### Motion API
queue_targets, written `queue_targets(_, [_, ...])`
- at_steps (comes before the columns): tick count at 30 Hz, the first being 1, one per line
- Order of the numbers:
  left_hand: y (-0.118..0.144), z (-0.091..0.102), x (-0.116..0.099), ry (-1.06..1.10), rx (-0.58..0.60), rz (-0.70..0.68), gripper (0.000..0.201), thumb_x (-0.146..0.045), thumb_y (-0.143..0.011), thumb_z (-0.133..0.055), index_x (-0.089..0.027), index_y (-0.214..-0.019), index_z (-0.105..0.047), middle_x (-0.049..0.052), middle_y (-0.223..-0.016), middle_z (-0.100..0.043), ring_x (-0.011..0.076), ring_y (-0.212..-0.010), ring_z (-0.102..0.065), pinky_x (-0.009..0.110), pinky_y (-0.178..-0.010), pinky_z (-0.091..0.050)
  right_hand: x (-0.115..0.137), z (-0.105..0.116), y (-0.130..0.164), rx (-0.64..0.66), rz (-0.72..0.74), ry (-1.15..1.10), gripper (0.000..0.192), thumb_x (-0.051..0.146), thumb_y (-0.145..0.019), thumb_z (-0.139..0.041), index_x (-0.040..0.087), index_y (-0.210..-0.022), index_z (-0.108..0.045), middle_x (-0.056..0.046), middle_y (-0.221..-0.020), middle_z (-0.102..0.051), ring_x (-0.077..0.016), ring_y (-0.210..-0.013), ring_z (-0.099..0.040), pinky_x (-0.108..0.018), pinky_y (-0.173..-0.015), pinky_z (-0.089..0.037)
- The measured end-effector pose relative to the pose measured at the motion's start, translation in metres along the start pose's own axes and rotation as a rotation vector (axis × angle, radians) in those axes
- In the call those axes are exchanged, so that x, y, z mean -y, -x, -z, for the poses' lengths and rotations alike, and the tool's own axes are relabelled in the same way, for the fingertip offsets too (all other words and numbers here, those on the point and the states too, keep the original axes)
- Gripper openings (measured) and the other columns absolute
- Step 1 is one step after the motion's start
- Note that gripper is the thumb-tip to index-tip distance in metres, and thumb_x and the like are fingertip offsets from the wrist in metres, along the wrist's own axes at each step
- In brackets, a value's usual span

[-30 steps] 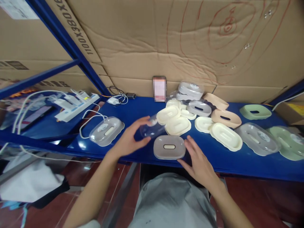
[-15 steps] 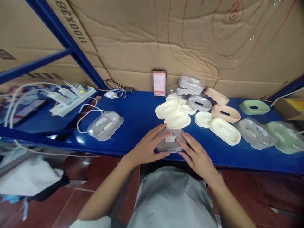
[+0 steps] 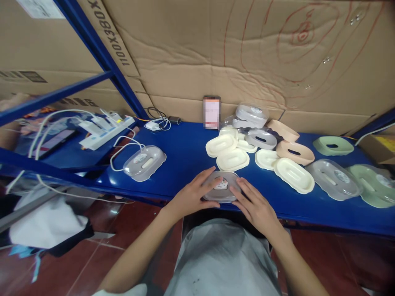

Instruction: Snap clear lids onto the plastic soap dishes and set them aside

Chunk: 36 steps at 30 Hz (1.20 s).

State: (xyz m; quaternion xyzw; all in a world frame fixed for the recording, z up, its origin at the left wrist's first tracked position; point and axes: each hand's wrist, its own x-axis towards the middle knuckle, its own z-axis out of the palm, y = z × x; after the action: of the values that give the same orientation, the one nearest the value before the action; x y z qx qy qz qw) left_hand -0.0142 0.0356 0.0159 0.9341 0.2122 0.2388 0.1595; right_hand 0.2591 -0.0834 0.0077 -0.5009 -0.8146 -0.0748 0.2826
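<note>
While both hands' grip clamps the grey case [image 3: 222,187] near the shelf edge [image 3: 173,196], bare blue shelf lies leftward.

I'm looking into a storeroom or packing workshop: a blue steel shelf [image 3: 185,152] backed by flattened cardboard cartons [image 3: 216,53], strewn with many identical plastic dish parts [image 3: 293,174], and a power strip [image 3: 105,129].

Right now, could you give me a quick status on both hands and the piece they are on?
Left hand and right hand both pressed on the grey lidded case, flat on the blue shelf. Cream trays just behind, not touching.
</note>
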Motion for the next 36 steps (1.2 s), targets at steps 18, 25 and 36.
queue_targets(18, [0.004,0.002,-0.004,-0.023,-0.037,0.021,0.077,-0.042,-0.096,-0.082,-0.032,-0.163,-0.046,0.018,-0.172,-0.040,0.0368,-0.155,-0.050,0.055,-0.121,-0.053,0.002,-0.001,-0.001,0.009,0.006,0.008,0.080,0.022,-0.107,-0.064,0.032,-0.175,-0.024,-0.011,-0.167,-0.053,-0.0302,-0.156,-0.051,-0.052,-0.124,-0.053])
queue_targets(25, [0.010,0.028,0.022,-0.354,-0.202,0.235,0.058,-0.038,-0.100,-0.072,-0.026,-0.155,-0.057,0.021,-0.166,-0.047,0.0459,-0.155,-0.045,0.072,-0.124,-0.038,-0.003,0.009,-0.002,0.038,-0.092,-0.115,0.070,0.029,-0.110,-0.058,0.031,-0.173,-0.030,-0.010,-0.167,-0.053,-0.0289,-0.154,-0.054,-0.056,-0.124,-0.053])
queue_targets(36, [-0.058,0.043,0.064,-0.527,-0.255,0.398,0.055,-0.030,-0.106,-0.052,-0.010,-0.157,-0.053,0.029,-0.167,-0.046,0.0485,-0.156,-0.043,0.076,-0.125,-0.030,-0.134,0.048,-0.074,0.164,-0.318,0.412,0.039,0.029,-0.108,-0.050,0.013,-0.137,-0.071,-0.018,-0.140,-0.075,-0.0336,-0.132,-0.068,-0.050,-0.112,-0.047])
